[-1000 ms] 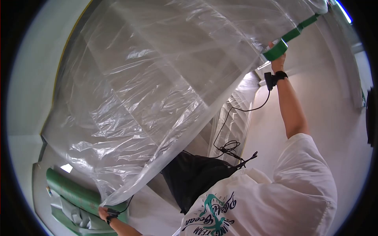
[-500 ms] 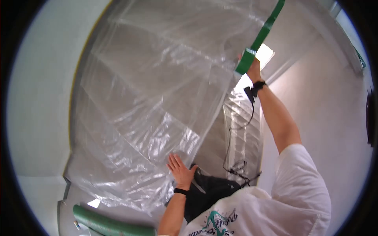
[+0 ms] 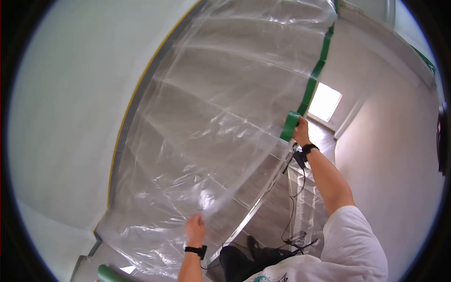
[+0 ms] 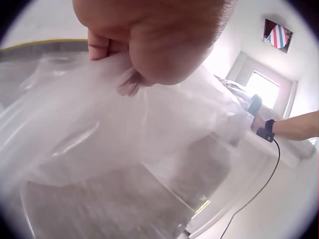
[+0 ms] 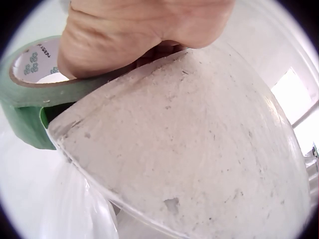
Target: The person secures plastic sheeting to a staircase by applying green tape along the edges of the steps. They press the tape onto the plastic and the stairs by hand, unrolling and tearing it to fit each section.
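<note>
A large clear plastic sheet [image 3: 211,117] spreads across the head view, with a strip of green tape [image 3: 314,77] along its right edge. At the lower end of that strip, my right hand [image 3: 301,131] holds the green tape roll [image 3: 290,126]. In the right wrist view the roll [image 5: 30,122] lies against the palm [image 5: 144,30], beside a scuffed pale surface [image 5: 184,134]; the fingertips are mostly hidden. My left hand [image 3: 195,230] grips the sheet's loose edge at lower centre. Bunched film [image 4: 129,109] shows under the curled fingers of that hand [image 4: 154,40] in the left wrist view.
A grey floor [image 3: 256,181] shows beyond the sheet, with a metal-like strip [image 3: 253,209] crossing it. Black cable [image 3: 292,211] hangs from the right wrist. A green roll [image 3: 110,273] lies at lower left. Bright window [image 3: 325,102] at right; white walls stand on both sides.
My left hand went from holding the lower corner, to spread flat near the sheet, to gripping its edge. The right hand with the roll has moved lower in view, and the tape strip looks longer.
</note>
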